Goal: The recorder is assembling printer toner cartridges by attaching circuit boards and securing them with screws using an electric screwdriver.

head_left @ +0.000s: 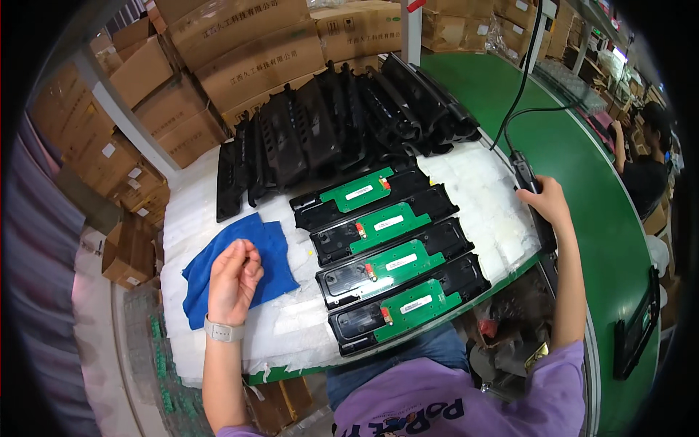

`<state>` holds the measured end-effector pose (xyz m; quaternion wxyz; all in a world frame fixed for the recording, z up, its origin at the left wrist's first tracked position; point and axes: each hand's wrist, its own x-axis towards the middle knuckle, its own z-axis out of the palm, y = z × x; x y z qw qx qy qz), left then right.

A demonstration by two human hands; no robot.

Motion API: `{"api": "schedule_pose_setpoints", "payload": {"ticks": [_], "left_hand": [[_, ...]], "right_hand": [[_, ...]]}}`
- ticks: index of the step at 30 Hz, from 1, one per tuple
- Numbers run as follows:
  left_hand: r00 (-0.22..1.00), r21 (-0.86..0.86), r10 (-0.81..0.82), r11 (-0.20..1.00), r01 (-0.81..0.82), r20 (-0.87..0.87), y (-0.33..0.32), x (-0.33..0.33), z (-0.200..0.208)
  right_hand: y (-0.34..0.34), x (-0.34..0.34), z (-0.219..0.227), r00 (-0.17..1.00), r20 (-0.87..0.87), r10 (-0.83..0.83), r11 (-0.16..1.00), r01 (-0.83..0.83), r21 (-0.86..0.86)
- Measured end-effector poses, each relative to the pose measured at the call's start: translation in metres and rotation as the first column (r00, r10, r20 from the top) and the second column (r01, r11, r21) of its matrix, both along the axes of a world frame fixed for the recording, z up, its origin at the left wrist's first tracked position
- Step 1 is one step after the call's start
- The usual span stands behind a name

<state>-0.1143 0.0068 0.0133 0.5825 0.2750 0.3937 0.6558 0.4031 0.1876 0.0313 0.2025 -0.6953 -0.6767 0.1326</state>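
My right hand is wrapped round a black corded tool, shaped like an electric screwdriver, at the right edge of the padded bench. Over a blue cloth my left hand has its fingers curled together; whatever may be in them is hidden. Between the hands, several black plastic housings lie in a slanting row. Each carries a green circuit board with a white label and a small red-and-white part; the nearest board and the farthest board sit at the row's two ends.
Black plastic covers are heaped at the bench's back, before stacked cardboard boxes. White padding covers the bench. A green conveyor surface curves along the right, with a black frame on it. Another person sits beyond.
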Motion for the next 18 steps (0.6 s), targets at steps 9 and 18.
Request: {"api": "schedule_pose_setpoints", "payload": {"ticks": [9,18], "left_hand": [[0.959,-0.033,-0.282,0.959,0.281,-0.010,0.055,0.078,0.016],[0.956,-0.100,-0.288,0.955,0.281,-0.061,0.075,0.119,0.022]], "right_hand": [[-0.033,-0.123,0.091,-0.446,-0.831,0.332,0.665,-0.515,0.541],[-0.022,-0.230,0.126,-0.518,-0.775,0.362,0.494,-0.598,0.631]]}}
